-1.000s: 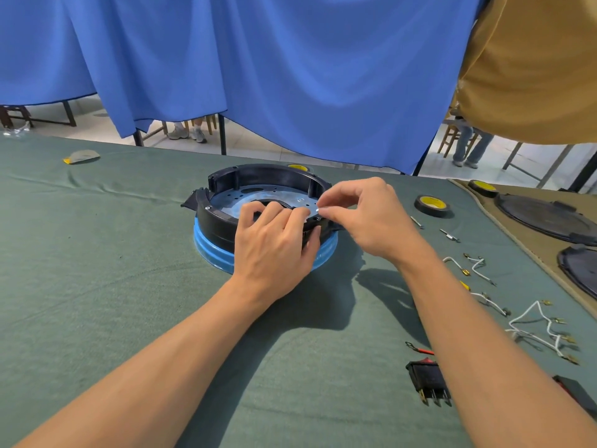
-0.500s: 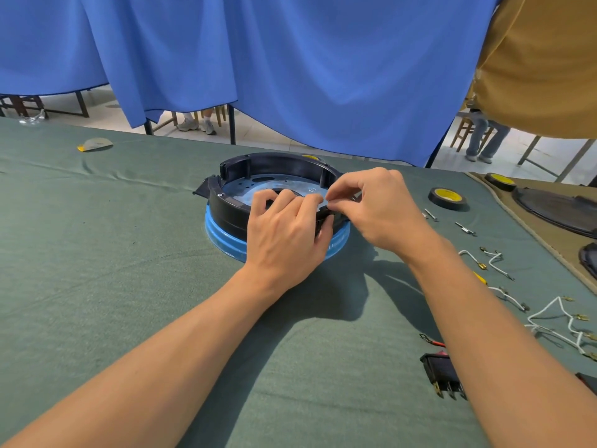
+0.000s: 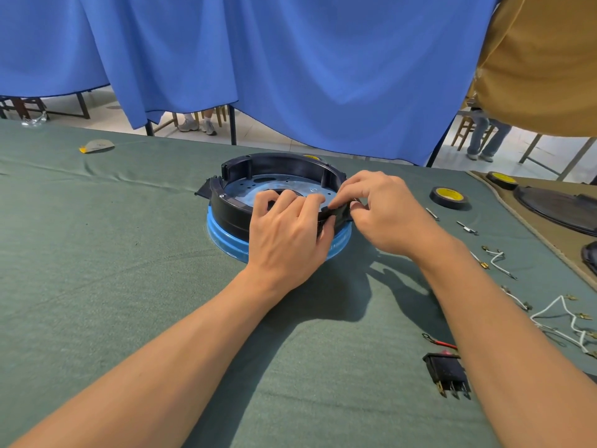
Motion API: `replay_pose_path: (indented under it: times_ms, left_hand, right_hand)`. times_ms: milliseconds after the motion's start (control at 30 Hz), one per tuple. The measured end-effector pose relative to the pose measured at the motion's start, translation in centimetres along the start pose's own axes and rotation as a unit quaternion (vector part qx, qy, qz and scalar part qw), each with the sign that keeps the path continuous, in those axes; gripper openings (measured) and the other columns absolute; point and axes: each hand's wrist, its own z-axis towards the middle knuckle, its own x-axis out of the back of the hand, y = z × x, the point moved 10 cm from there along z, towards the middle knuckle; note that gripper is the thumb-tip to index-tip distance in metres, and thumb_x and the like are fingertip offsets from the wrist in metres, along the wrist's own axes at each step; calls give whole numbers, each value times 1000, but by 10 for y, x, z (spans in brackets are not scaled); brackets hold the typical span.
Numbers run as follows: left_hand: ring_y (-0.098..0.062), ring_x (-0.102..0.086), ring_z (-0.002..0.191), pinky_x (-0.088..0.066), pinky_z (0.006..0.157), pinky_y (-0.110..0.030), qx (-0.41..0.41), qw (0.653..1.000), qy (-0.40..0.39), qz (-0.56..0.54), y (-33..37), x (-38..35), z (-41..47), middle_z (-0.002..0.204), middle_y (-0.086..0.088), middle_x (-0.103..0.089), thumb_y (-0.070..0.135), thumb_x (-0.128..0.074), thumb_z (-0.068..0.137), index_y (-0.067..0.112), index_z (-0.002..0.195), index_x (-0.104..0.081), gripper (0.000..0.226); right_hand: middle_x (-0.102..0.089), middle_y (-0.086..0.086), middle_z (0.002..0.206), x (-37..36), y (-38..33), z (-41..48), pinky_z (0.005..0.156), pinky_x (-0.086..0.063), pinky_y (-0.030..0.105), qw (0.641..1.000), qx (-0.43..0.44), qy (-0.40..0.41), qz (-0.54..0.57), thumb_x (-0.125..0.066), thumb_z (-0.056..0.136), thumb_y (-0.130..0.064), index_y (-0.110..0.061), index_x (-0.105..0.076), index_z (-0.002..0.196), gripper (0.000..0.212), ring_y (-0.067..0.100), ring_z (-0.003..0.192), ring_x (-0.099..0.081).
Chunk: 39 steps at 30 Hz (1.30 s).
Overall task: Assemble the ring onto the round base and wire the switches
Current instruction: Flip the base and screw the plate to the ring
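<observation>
A black ring (image 3: 277, 163) sits on a round blue base (image 3: 223, 237) in the middle of the green table; a perforated metal plate (image 3: 258, 189) shows inside it. My left hand (image 3: 287, 234) grips the ring's near rim, fingers curled over the top and thumb on the outer wall. My right hand (image 3: 384, 211) pinches the rim just to the right, fingertips meeting at the edge; whatever lies between them is hidden. A black rocker switch (image 3: 447, 373) lies near the front right, beside a short red wire (image 3: 441, 342).
White wires with brass terminals (image 3: 562, 318) and small metal pins (image 3: 466, 227) are scattered at the right. A black-and-yellow tape roll (image 3: 449, 197) lies beyond them. Dark round parts (image 3: 555, 208) rest on a tan mat at far right. A blue curtain hangs behind.
My right hand has dropped from above the plate to the ring's rim and closed in beside my left hand. The left hand keeps its grip.
</observation>
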Motion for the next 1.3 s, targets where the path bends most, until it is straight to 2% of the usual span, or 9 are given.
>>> replay_pose_path:
  times_ms: [133, 233, 300, 400, 467, 567, 867, 1100, 1300]
  left_hand:
    - [-27, -62, 77, -37, 81, -38, -13, 1000, -9, 8, 5, 0, -1, 81, -1, -68, 26, -61, 87, 12, 89, -69, 15]
    - [-27, -62, 81, -35, 82, -39, -15, 999, -33, 18, 6, -2, -2, 85, -2, -68, 31, -62, 87, 12, 92, -67, 20]
    - [-27, -62, 85, -34, 84, -39, -12, 997, -64, 33, 5, -6, -4, 88, -3, -68, 38, -65, 85, 12, 96, -66, 28]
    - [-27, -62, 84, -33, 85, -40, -22, 994, -91, 54, 7, -9, -5, 87, -2, -67, 42, -67, 82, 13, 98, -65, 33]
    - [-26, -61, 77, -32, 83, -39, -29, 994, -88, 59, 10, -7, -5, 78, 0, -65, 37, -71, 80, 14, 93, -66, 27]
    - [-25, -61, 71, -33, 81, -37, -28, 995, -89, 48, 10, -7, -2, 71, 1, -64, 31, -73, 81, 14, 89, -68, 20]
    - [-29, -62, 70, -32, 81, -38, 7, 996, -92, -5, 2, -6, 9, 70, -3, -68, 27, -82, 76, 11, 93, -72, 26]
    - [-27, -62, 70, -31, 83, -37, -7, 997, -71, -5, 6, -4, 11, 69, 0, -67, 30, -83, 74, 13, 94, -72, 28]
    - [-27, -61, 90, -33, 87, -40, -82, 989, -100, 74, 15, -8, 5, 95, -3, -65, 73, -71, 65, 10, 119, -62, 84]
  right_hand:
    - [-50, -14, 107, -1, -6, -4, 94, -44, 44, 997, 33, -26, -59, -45, 88, -2, -28, -74, 107, 43, 13, 109, -41]
    - [-55, -7, 116, -2, -4, -8, 97, -39, 28, 1000, 13, -12, -19, -48, 87, -2, -25, -73, 107, 39, 14, 111, -44]
    - [-59, -4, 114, 5, 14, -14, 92, -40, 19, 987, -94, 82, 106, -51, 85, -1, -22, -72, 100, 33, 13, 105, -51]
    - [-63, 3, 86, -20, 47, -38, 84, -51, 41, 823, -324, 153, 440, -52, 85, 1, -12, -65, 87, 18, 16, 80, -58]
    - [-57, 6, 73, -42, 49, -50, 75, -51, 43, 717, -397, 151, 553, -52, 84, 1, -9, -57, 78, 13, 18, 67, -54]
    - [-50, 7, 79, -55, 50, -61, 66, -49, 40, 657, -451, 161, 583, -53, 85, -2, -11, -53, 81, 10, 18, 69, -50]
    - [-47, 9, 83, -65, 57, -62, 75, -49, 45, 622, -497, 149, 586, -56, 87, -13, -14, -50, 83, 7, 18, 69, -45]
    - [-62, 19, 87, -76, 53, -64, 73, -55, 44, 567, -498, 88, 651, -54, 87, -14, -8, -51, 86, 6, 35, 80, -64]
    - [-61, 24, 98, -63, 58, -60, 79, -55, 49, 550, -484, 75, 677, -54, 88, -16, -7, -51, 89, 9, 37, 91, -64]
